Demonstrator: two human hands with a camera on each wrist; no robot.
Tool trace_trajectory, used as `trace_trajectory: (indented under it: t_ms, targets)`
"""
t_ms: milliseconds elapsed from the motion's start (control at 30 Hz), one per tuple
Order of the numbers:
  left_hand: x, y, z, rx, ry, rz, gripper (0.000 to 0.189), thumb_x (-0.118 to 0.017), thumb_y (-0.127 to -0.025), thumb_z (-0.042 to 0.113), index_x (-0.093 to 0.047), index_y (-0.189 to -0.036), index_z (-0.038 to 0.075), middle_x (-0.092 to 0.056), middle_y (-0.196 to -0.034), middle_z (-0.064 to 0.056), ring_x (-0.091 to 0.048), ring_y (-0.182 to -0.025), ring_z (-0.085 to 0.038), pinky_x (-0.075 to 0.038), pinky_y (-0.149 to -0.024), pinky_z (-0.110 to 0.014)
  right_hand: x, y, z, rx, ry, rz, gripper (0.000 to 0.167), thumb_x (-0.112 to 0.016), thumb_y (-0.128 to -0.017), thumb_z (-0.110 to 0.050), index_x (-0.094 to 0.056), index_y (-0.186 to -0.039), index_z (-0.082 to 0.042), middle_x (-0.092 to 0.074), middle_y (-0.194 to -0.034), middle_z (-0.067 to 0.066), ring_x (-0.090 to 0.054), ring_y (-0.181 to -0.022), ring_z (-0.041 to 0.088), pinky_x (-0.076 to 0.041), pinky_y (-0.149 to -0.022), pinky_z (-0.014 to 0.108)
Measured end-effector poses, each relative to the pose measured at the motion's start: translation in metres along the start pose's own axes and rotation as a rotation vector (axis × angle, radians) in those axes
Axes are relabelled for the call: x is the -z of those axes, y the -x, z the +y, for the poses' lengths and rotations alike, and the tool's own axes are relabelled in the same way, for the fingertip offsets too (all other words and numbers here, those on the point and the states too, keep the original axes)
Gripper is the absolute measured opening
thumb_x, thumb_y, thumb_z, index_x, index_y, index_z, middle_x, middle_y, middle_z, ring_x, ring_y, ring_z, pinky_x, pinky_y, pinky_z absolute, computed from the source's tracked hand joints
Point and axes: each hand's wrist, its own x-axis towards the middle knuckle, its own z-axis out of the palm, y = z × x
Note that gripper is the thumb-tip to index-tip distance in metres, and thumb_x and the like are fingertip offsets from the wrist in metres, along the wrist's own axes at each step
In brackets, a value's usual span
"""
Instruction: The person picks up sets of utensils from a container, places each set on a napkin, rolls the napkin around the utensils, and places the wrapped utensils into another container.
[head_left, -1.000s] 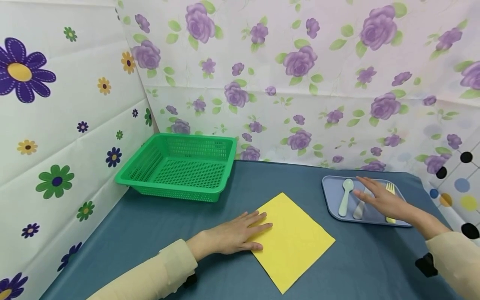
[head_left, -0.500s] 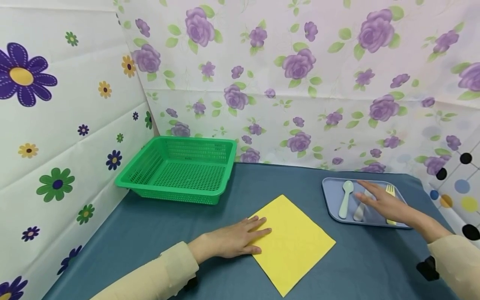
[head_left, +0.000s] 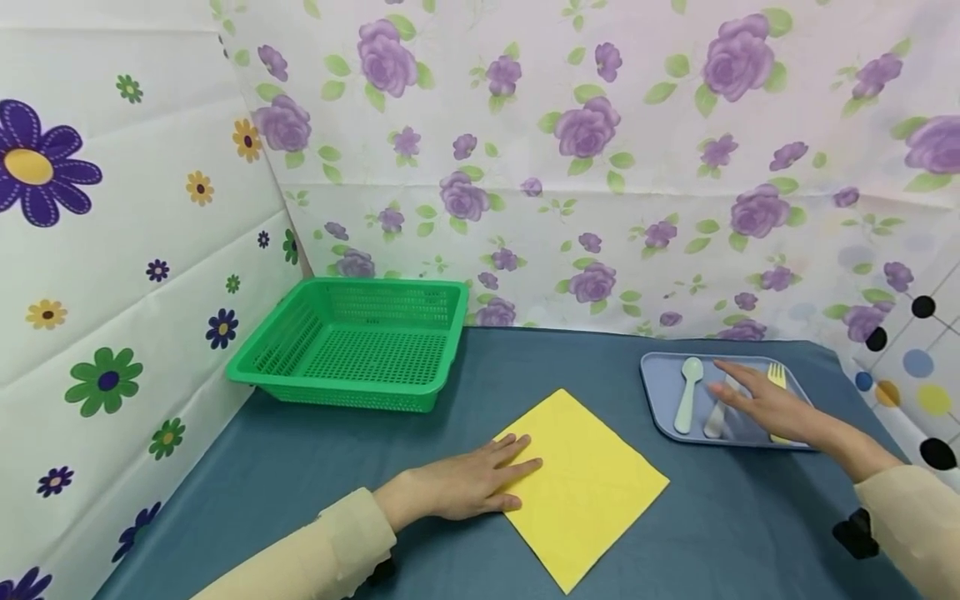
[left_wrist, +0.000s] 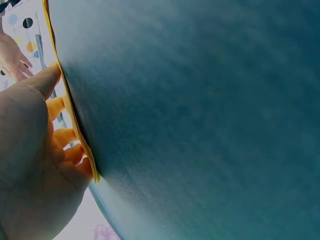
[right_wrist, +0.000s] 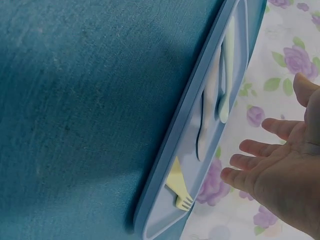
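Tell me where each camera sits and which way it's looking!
Head: worn on the head, looking forward and down at the yellow sheet, basket and tray; the left hand, right hand and sleeves show.
Left wrist: worn there, looking at the yellow sheet's edge; left hand close up, right hand far off.
Right wrist: worn there, looking across the tray toward the flowery wall; only the right hand shows.
Head and right wrist both show the spoon and fork.

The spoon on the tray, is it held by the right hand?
No, the right wrist view shows the spoon on the tray, with a gap between it and the right hand.
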Motion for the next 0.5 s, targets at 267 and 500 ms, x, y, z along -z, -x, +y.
trace_trajectory:
  t_ms: [267, 500]
  targets:
    - [-0.0058, 0.0030, 0.0028, 0.001, 0.005, -0.017, 0.063, -0.032, -0.113, 0.049, -0.015, -0.169, 0.026, 0.000, -0.175, -0.008, -0.005, -0.161, -0.028, -0.018, -0.128, -0.046, -0.0005, 0.0012, 0.0023, -0.014, -0.017, -0.016, 0.076, -0.045, -0.113, -0.043, -0.020, -0.161, 0.010, -0.017, -0.158, 0.046, -0.022, -0.140, 0.068, -0.030, -0.099, 0.082]
    - [-0.0017, -0.0023, 0.0023, -0.001, -0.001, -0.023, 0.063, -0.030, -0.113, 0.049, -0.013, -0.169, 0.026, 0.003, -0.175, -0.008, -0.002, -0.161, -0.027, -0.014, -0.129, -0.045, 0.0020, 0.0042, 0.0061, -0.037, -0.048, -0.015, 0.077, -0.044, -0.113, -0.043, -0.016, -0.161, 0.011, -0.016, -0.159, 0.046, -0.021, -0.141, 0.068, -0.029, -0.102, 0.082]
